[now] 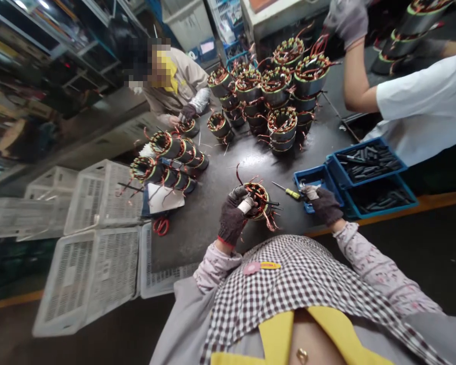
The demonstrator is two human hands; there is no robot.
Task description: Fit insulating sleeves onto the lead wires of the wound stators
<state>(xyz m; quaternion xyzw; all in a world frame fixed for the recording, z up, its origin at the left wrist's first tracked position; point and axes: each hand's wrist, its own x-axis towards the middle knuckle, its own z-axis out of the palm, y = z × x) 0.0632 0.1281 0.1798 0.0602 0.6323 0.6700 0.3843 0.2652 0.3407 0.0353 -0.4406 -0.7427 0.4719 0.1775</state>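
Observation:
A motor stator (266, 212) with copper windings and black sleeved leads rests on the dark table in front of me. My left hand (233, 215), in a dark glove with white wrap on the thumb, grips its left rim. At the right, my right hand (325, 205), also gloved and white-wrapped, is at the front edge of a small blue bin (329, 177). Its fingers are drawn together; whatever is between them cannot be made out. A screwdriver (292, 193) with a yellow-green handle lies between the stator and that bin.
Stacked stators (283, 129) stand at the back, and more stators (167, 172) lie in rows at left. Red scissors (161, 226) lie near white crates (110, 274). Blue bins (372, 162) of black pieces are at right. One co-worker (178, 86) sits opposite, another (421, 94) at right.

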